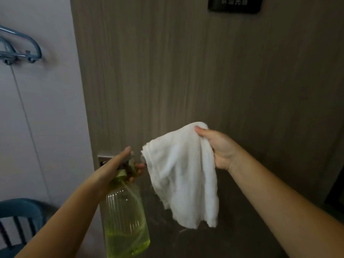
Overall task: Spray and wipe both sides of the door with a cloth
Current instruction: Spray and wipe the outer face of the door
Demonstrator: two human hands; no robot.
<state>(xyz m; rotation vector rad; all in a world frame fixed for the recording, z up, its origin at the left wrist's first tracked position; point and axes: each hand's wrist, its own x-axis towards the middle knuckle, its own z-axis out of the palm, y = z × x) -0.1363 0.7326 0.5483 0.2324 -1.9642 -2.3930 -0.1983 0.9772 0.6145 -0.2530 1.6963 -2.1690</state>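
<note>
White cloth (184, 175) before wood-grain door (186, 71)

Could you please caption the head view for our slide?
Left hand grips a spray bottle, right hand holds a white cloth before the door.

Head view, close, facing door (186, 71)

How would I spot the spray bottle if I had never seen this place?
Start at the tall wood-grain door. Near its left edge, low down, the left hand grips a spray bottle. It is clear yellow-green plastic, unlike the white cloth beside it.
</note>
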